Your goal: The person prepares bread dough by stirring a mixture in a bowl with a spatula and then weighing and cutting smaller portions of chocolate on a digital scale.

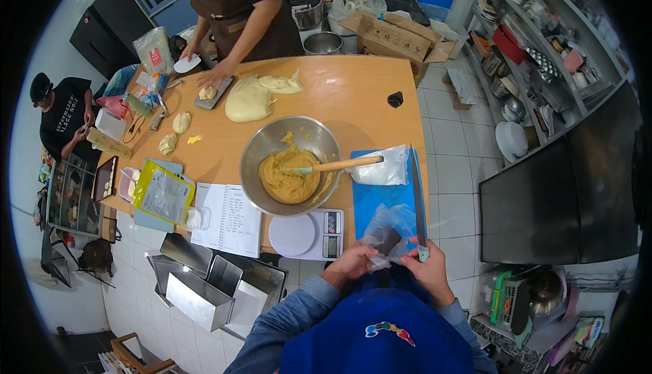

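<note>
At the table's near edge, my left hand [354,263] is closed on a crumpled clear plastic bag [392,220] with a dark brown block [388,241] inside. My right hand [429,269] pinches the bag's other side. Its fingers are close to the pale green handle of a long knife [418,201], which lies along the right edge of a blue cutting board [363,201]. A white plastic package [386,169] rests on the board's far part. To the left stands a steel bowl [252,170] of tan batter [288,177], with a wooden-handled spatula [339,164] in it.
A kitchen scale [293,233] and a notebook [227,218] lie left of me. Across the table, another person's hand [219,75] touches dough on a small scale [214,97], beside a large dough mass [250,99]. Metal tins [204,299] stand below the table edge. Another person [66,113] is far left.
</note>
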The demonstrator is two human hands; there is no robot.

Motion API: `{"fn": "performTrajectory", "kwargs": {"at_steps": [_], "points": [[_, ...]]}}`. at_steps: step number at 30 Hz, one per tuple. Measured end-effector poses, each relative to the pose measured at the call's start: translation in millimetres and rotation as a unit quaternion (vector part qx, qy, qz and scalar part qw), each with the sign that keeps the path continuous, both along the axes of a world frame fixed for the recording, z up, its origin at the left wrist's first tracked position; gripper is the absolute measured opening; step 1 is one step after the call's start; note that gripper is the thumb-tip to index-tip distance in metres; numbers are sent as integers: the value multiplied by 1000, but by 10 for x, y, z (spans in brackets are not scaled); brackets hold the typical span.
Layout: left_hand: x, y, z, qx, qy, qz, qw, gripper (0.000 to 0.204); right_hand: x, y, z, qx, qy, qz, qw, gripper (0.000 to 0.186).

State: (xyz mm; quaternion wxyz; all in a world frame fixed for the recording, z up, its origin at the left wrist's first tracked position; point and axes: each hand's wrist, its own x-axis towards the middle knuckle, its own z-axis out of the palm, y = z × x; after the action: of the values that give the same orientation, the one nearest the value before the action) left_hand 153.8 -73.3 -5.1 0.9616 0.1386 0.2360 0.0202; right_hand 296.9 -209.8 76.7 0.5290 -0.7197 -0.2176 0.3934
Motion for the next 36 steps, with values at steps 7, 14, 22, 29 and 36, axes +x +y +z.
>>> {"fn": "performTrajectory", "kwargs": {"at_steps": [7, 14, 22, 29, 36], "points": [[26, 61, 5, 21, -28, 43, 998, 53, 5, 31, -73, 6, 27, -44, 999, 41], [43, 68, 21, 76, -13, 45, 996, 57, -43, 103, -239, -17, 6, -59, 998, 35], [-9, 180, 46, -53, -69, 88, 992, 70, 74, 52, -193, -26, -1, -63, 998, 35], [69, 257, -82, -42, -44, 90, 994, 65, 130, -104, -428, -7, -32, -73, 997, 34], [480, 352, -522, 95, 75, 18, 992, 51, 190, -176, -777, -66, -87, -103, 989, 33]]}}
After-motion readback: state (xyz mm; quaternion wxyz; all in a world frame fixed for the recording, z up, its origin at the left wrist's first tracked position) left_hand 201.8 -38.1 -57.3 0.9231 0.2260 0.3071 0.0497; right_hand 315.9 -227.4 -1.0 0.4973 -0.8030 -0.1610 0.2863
